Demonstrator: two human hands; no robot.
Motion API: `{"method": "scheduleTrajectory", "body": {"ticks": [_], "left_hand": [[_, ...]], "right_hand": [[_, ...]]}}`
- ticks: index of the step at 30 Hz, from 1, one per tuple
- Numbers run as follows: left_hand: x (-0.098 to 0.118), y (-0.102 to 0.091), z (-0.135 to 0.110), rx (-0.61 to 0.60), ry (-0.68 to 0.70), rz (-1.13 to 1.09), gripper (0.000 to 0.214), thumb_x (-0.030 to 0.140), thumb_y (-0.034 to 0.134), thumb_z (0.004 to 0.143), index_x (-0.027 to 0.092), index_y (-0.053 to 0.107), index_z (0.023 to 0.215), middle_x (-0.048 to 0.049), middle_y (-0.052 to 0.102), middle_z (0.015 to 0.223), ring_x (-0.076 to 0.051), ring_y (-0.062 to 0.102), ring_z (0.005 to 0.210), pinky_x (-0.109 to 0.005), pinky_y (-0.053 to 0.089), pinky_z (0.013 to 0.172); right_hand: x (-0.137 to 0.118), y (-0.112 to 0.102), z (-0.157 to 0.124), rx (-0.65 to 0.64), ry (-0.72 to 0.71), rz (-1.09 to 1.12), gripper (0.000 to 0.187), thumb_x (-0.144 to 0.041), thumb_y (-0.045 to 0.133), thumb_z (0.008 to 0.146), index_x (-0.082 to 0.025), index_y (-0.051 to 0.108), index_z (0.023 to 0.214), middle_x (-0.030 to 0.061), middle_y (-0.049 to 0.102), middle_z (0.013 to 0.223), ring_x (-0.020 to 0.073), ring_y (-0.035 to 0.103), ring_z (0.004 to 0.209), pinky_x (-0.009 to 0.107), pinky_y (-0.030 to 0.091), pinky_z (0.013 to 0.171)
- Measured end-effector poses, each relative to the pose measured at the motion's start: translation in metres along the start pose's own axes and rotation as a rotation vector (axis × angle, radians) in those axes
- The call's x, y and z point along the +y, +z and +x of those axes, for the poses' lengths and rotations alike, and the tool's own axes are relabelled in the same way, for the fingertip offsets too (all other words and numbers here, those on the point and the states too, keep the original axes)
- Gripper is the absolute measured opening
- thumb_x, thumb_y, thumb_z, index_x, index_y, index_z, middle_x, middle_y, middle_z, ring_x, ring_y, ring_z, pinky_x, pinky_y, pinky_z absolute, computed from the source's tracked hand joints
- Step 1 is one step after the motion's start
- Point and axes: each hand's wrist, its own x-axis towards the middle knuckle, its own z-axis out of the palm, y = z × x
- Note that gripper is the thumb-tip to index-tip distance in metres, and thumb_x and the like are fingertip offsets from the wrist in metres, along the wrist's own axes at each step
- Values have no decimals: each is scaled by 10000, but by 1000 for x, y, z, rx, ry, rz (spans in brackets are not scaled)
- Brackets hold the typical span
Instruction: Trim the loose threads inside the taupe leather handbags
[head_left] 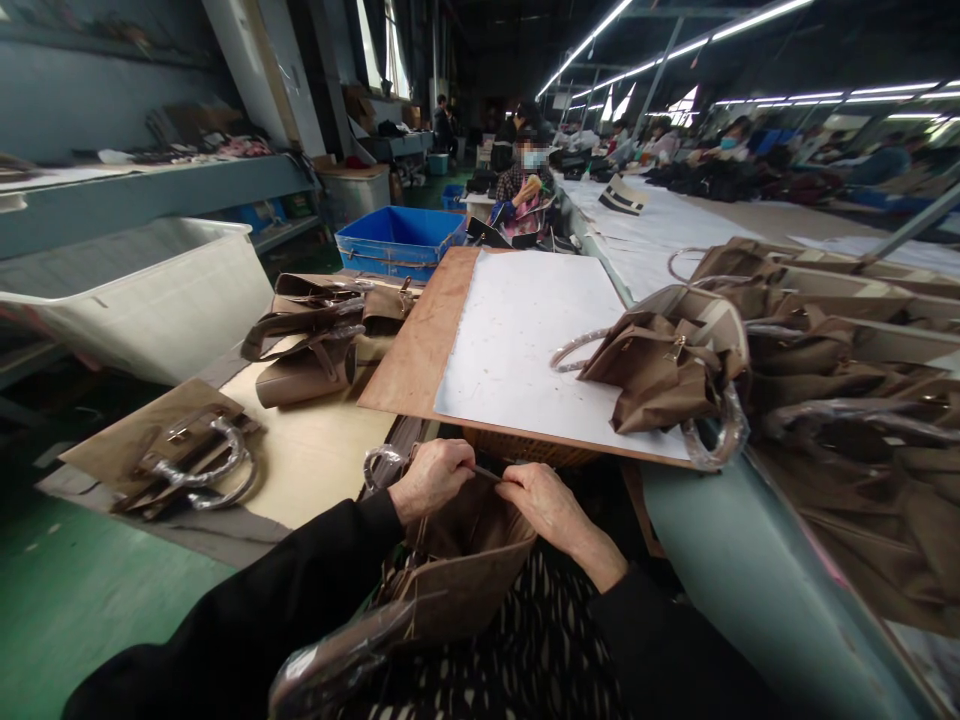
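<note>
A brown handbag (472,585) rests on my lap with its mouth toward me, its handles wrapped in clear plastic. My left hand (436,478) is closed on the bag's far rim, fingers curled over the edge. Pinching the same rim a little to the right is my right hand (551,508). A short stretch of the edge shows between the two hands. One wrapped handle (341,655) hangs at the near left side of the bag. Another brown handbag (660,360) lies tipped on the white sheet (525,330) ahead of me.
Finished-looking brown bags lie on the left board (330,440), among them a flat one (180,450). Many brown bags (847,400) pile up on the right table. Beyond stand a blue bin (401,240), a pale tub (150,300) and a seated person (521,190).
</note>
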Motion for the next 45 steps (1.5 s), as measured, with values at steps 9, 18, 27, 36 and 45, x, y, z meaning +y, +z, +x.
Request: {"method": "scheduleTrajectory", "body": {"ticks": [9,18,27,36,45], "left_hand": [[0,-3,-1,-23,-78,-34,61,174,550,699,162,576,645,26,578,633,-103,488,615,-208,310,590],[3,0,0,-16,-130,3,26,194,559,686,176,556,667,42,538,592,-101,461,582,-215,278,556],[1,-5,1,-8,-174,-89,80,171,557,642,184,566,720,36,579,676,-112,499,643,-207,329,580],[1,-3,3,-20,-115,-182,163,95,505,636,176,576,758,29,585,675,-106,503,628,-202,354,574],[-9,-22,0,-39,-94,-225,212,117,544,625,166,586,827,3,605,765,-129,537,713,-223,405,659]], "right_hand": [[-4,-2,0,-10,-40,-62,269,-333,472,789,-188,564,582,-13,574,577,112,523,607,216,267,531],[-13,-10,4,-66,-20,-290,237,-325,477,811,-199,642,698,45,666,741,182,604,785,247,331,625],[-13,-3,24,-106,-109,-243,219,-348,503,789,-229,680,838,36,678,801,173,592,823,239,346,646],[-20,1,33,-131,-148,-78,258,-345,477,794,-241,699,875,40,691,803,164,608,823,224,367,662],[-18,7,26,-60,-131,-36,225,-335,492,774,-216,679,739,2,637,667,125,558,677,211,330,602]]}}
